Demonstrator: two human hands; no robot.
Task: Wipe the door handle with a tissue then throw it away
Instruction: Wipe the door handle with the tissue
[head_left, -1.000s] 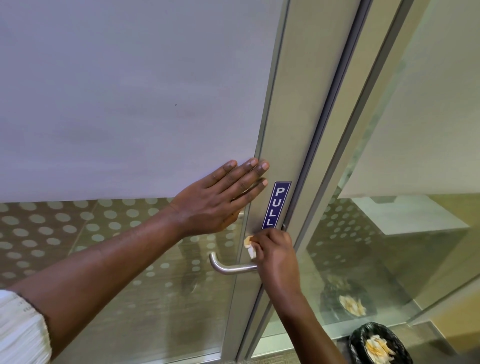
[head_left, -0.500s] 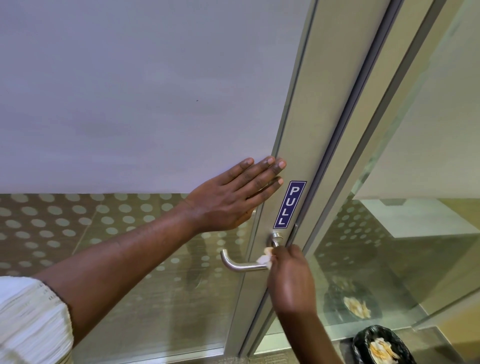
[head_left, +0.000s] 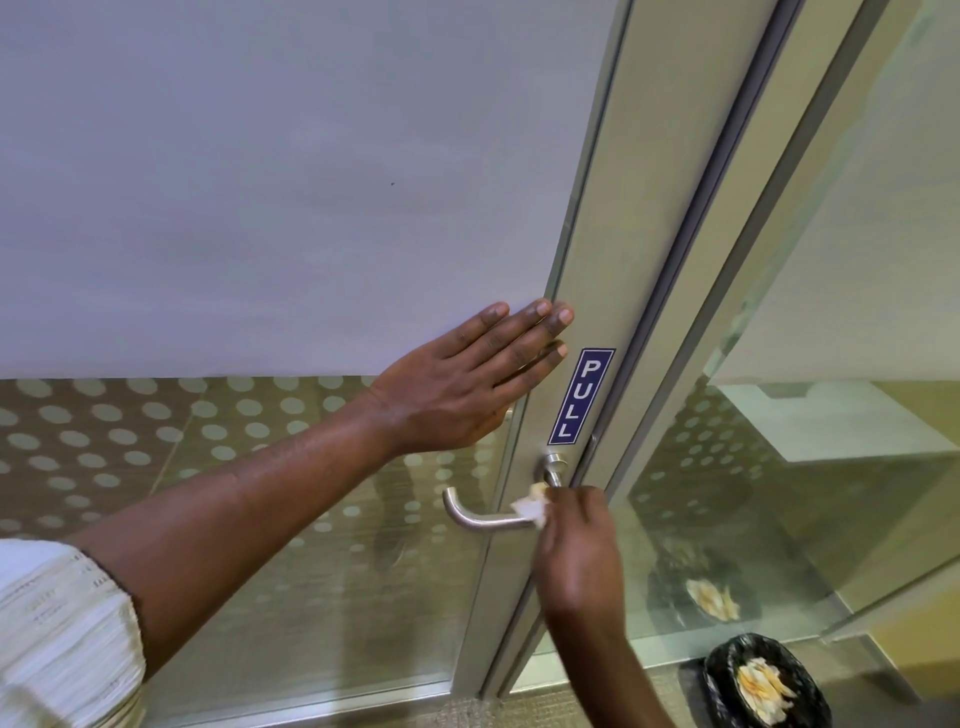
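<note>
A silver lever door handle (head_left: 480, 518) sticks out from the metal door frame (head_left: 597, 270), below a blue PULL sign (head_left: 581, 396). My right hand (head_left: 579, 548) pinches a small crumpled white tissue (head_left: 530, 507) against the handle, near where the lever bends toward its round base. My left hand (head_left: 467, 384) lies flat with fingers spread on the frosted door glass, its fingertips touching the frame just left of the sign. On the floor at the lower right stands a bin lined with a black bag (head_left: 766, 686), with crumpled paper inside.
The door's lower glass (head_left: 208, 467) has a dotted pattern. To the right is a fixed glass panel (head_left: 779, 493) that reflects the bin. A white ribbed sleeve (head_left: 62, 634) covers my left upper arm.
My right hand with the tissue has slid down from the handle's base by the sign onto the lever. The view has shifted a little; my left hand stays flat on the door.
</note>
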